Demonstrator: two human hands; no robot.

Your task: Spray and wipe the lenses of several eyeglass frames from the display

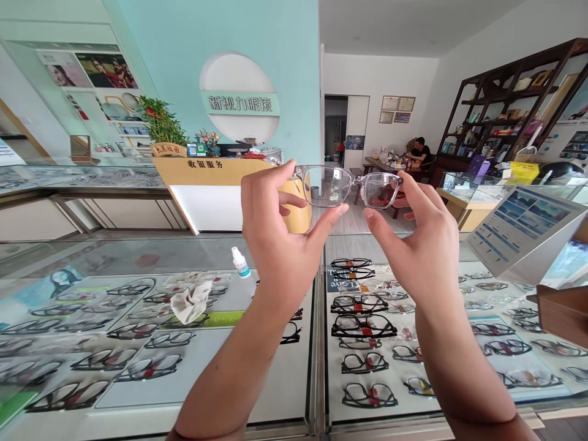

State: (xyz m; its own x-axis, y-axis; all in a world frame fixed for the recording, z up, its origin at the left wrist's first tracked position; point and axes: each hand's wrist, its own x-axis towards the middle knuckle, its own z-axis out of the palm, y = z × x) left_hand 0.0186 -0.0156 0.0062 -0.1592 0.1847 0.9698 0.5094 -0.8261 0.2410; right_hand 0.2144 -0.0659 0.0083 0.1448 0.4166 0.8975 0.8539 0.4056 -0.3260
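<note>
A pair of clear-framed eyeglasses (356,180) is held up in front of me, above the glass counter. My left hand (285,223) grips its left end, with the thumb below the left lens. At the other end, my right hand (416,236) pinches the frame's corner, its thumb under the right lens. Small red lettering shows on the right lens. Below my hands, a crumpled cloth (192,302) and a small white spray bottle (239,263) with a blue label rest on the countertop.
Several rows of eyeglasses (364,325) lie inside the glass display counter (318,367). A tilted sign board (528,229) and a brown box (563,313) stand at the right. Beyond are a cashier desk (211,174), a seated person (419,153) and a dark shelf (498,101).
</note>
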